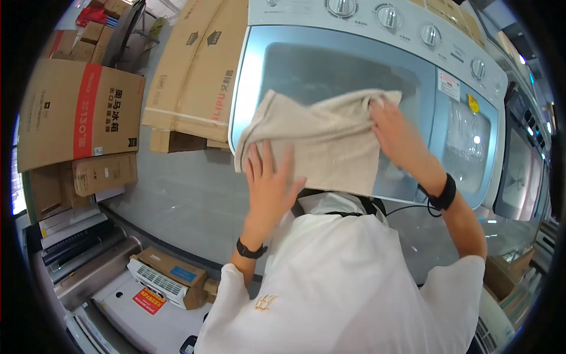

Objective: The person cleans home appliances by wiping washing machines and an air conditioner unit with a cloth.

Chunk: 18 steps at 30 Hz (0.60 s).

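A beige cloth [324,141] lies spread over the front part of the lid of a twin-tub washing machine [283,34]. My left hand [270,182] rests on the cloth's near left part, its fingers spread and slightly blurred. At the cloth's far right corner, my right hand [396,131] has its fingers closed on the bunched edge. Along the machine's back panel runs a row of several round knobs [389,17]. The smaller right lid [466,135] carries a white label and a yellow sticker.
Left of the machine stands a tall cardboard box [194,65]. Farther left is a box with a red stripe [82,109], stacked on smaller cartons. Another machine [519,159] stands close on the right. A white appliance [156,280] sits at the lower left on a white surface.
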Motion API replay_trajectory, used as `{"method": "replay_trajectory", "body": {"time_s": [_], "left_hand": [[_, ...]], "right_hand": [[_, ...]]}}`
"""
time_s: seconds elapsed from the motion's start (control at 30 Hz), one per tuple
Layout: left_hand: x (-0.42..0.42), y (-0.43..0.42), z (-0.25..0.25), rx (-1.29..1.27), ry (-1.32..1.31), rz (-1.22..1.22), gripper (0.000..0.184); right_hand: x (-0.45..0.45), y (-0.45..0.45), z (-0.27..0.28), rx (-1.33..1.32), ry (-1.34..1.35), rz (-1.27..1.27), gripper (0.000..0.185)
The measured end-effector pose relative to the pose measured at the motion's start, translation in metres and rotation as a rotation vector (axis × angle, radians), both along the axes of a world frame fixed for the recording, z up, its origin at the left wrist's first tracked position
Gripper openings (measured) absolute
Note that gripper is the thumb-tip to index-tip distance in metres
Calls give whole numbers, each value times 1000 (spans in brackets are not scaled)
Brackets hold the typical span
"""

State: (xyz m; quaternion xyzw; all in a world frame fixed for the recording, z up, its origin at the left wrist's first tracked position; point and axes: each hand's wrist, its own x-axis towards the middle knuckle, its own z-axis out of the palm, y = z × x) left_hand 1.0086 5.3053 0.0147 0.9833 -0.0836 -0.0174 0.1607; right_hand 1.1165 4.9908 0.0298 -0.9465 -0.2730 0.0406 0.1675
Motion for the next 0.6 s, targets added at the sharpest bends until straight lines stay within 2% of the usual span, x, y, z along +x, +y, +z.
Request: {"method": "replay_trajectory", "body": {"time_s": [0.07, 0.23, 0.33, 0.43, 0.53, 0.6], "left_hand": [[19, 0, 0, -73, -29, -14, 68], [15, -7, -12, -157, -49, 16, 70], [-4, -8, -16, -148, -42, -10, 73], [-5, -18, -12, -71, -30, -20, 72], [12, -35, -16, -31, -55, -65, 68], [15, -39, -17, -34, -66, -122, 67]], "right_hand": [[0, 12, 7, 14, 6, -61, 52], [-74, 19, 16, -102, -66, -61, 63], [-107, -2, 17, -110, 98, -222, 62], [-105, -17, 3, -78, 46, -346, 60], [-85, 17, 8, 47, -39, -424, 57], [-86, 43, 7, 79, -9, -375, 53]]}}
